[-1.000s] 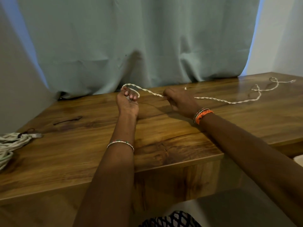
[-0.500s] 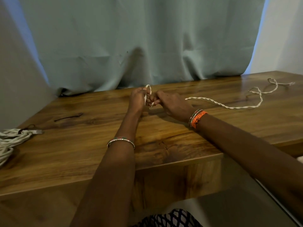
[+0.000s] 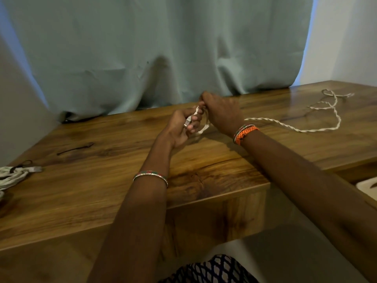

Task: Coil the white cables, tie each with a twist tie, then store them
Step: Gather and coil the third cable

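Both hands work above the wooden table [image 3: 204,176]: left hand [image 3: 181,129] curls around a small first loop of the white cable [image 3: 289,127], right hand [image 3: 220,113] pinches the strand just beside it. Remaining cable trails loose across the table, right of the hands. It looks light, limp and twisted, likely to spring open, so grip the loops themselves. No writing is legible.

Dim; bluish backlight behind curtain [image 3: 163,48]; soft focus
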